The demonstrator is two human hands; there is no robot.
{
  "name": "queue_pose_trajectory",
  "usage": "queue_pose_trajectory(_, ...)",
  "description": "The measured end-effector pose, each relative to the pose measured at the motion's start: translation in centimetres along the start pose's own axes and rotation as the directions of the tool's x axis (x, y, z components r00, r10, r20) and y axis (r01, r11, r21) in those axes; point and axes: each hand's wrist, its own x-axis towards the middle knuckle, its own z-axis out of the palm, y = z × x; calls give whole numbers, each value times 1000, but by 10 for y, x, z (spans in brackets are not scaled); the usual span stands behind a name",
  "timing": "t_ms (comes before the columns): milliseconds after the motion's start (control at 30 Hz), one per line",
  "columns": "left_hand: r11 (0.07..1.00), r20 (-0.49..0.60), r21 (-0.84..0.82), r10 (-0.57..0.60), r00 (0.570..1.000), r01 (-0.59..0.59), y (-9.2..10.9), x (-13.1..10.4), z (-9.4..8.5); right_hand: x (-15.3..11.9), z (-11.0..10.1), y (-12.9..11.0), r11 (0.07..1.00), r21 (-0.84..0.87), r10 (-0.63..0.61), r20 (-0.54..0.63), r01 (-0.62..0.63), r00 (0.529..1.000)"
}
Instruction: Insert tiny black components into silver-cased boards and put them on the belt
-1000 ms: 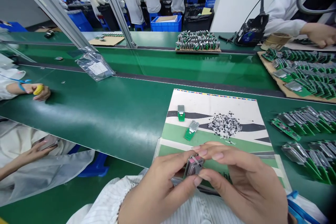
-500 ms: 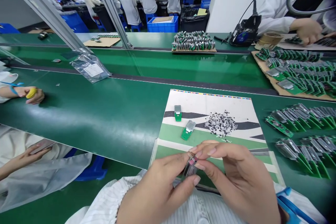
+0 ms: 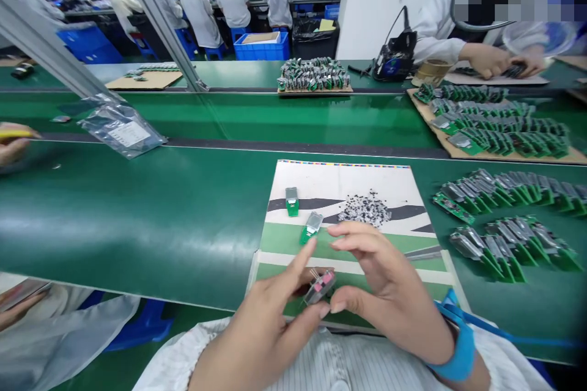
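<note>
**Small module held between both hands above a printed work sheet**

The left hand [image 3: 261, 330] and right hand [image 3: 389, 293] meet over the near edge of a printed sheet [image 3: 358, 183]. Between them sits a small module [image 3: 320, 286], grey with a pink face and thin metal leads at its upper end. The left thumb and the right thumb pinch it from below and the side; the left index finger is stretched out above it, and the other right fingers are spread and lifted clear. The step in hand appears to be fitting or seating a part on the module, judged from the grip. The next move probably calls for a steady two-point hold and fine alignment of the leads.

Just beyond the hands lie two green boards [image 3: 310, 226], one nearer and tilted, one farther and upright, and beside them, ahead of the right hand, a heap of tiny dark components [image 3: 365, 208]. To the right of the right hand, rows of finished boards [image 3: 504, 238] overlap on the green belt [image 3: 137, 208].

The module's underside is hidden by the thumbs, and its leads are too fine to count. A blue wrist strap [image 3: 454, 342] partly covers the right wrist. A neighbouring person's hand at far left is cut off by the frame edge.
</note>
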Motion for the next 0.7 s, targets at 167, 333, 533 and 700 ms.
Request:
queue_pose_trajectory(167,996,130,-68,-43,991,52,-11,15,4,-20,-6,20,994,-3,114,-2,-114,994)
queue_pose_trajectory(333,917,-66,399,24,998,4,-39,59,-12,-50,-39,29,944,167,317,-221,-284,922)
queue_pose_trajectory(533,642,-172,765,121,978,55,-99,119,-36,-84,-150,37,891,76,368,-698,-448,615)
queue_pose_trajectory(700,650,-122,760,102,987,27,-110,132,-44,-107,-254,50,755,-74,214,-912,-652,351)
